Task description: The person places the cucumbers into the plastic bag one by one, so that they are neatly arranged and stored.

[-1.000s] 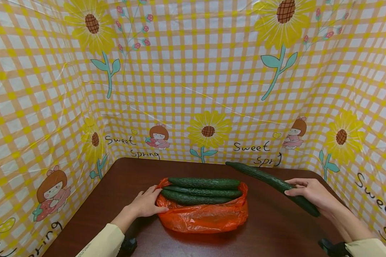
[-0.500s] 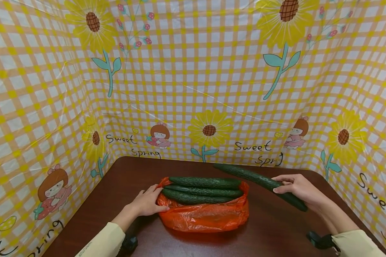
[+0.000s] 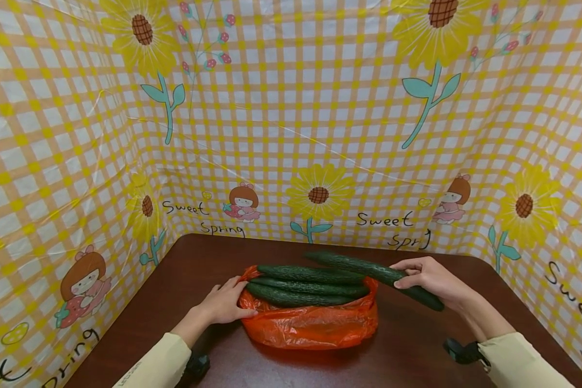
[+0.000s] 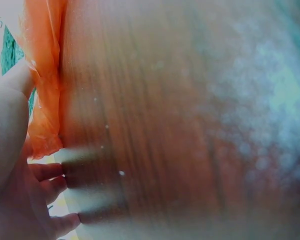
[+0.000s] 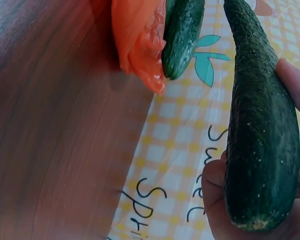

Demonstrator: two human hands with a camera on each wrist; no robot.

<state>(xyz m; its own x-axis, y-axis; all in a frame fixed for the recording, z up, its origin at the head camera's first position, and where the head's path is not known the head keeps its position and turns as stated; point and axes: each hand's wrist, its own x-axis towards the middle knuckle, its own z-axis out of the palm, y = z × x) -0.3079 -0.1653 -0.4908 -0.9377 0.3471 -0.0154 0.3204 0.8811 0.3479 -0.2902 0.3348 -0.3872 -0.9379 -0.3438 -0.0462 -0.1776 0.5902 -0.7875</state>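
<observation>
An orange plastic bag (image 3: pixel 315 327) lies on the table, its open side showing several dark green cucumbers (image 3: pixel 310 290) lying side by side. My left hand (image 3: pixel 221 303) holds the bag's left end, thumb at the front rim and fingers toward the back. In the left wrist view the orange film (image 4: pixel 46 90) partly covers the thumb. My right hand (image 3: pixel 431 280) grips another cucumber (image 3: pixel 364 268) near its right end, thumb on the near side. This cucumber slants above the table, its far end over the area behind the bag. The right wrist view shows its blunt end (image 5: pixel 260 200) close up.
The dark brown table (image 3: pixel 223 253) has walls of yellow checked, sunflower-printed sheeting (image 3: pixel 271 134) behind it and at both sides. Dark straps with devices (image 3: pixel 465 351) sit at both wrists.
My right hand has moved left with its cucumber, bringing the far end behind the bag and nearer to it. My left hand stays at the bag's left end.
</observation>
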